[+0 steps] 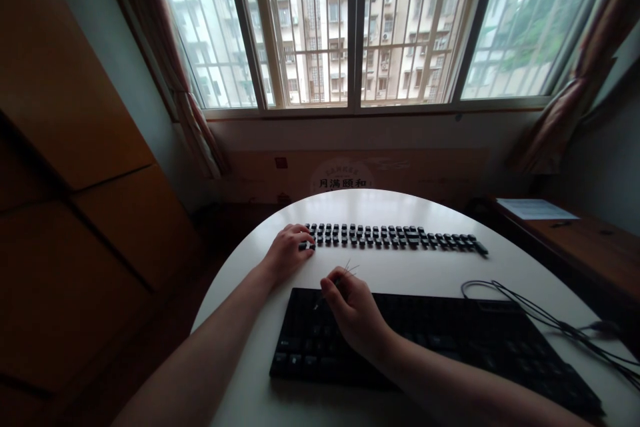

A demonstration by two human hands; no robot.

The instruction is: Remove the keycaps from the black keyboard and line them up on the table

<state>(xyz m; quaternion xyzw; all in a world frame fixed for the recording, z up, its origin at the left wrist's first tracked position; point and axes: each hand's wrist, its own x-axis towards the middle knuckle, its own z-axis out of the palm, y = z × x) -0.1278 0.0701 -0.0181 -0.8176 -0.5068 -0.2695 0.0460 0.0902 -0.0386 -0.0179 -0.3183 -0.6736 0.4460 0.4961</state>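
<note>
Several black keycaps (384,237) stand in rows across the white round table. At the left end of the rows, my left hand (289,250) is closed, with thumb and fingers on a black keycap (309,247). My right hand (357,310) is over the left part of a black keyboard (450,333), its fingers wrapped round a wire keycap puller (350,268). Thin wires stick out above that fist; the rest of the puller is mostly hidden. Some key places on the keyboard look bare, but its surface is dark and hard to make out.
A black cable (540,310) loops over the right side of the white table (240,280). Beyond the table are a printed cardboard box (400,170) and a barred window. A wooden desk (600,240) with a paper sheet (537,208) stands at the right, a cabinet (90,213) at the left.
</note>
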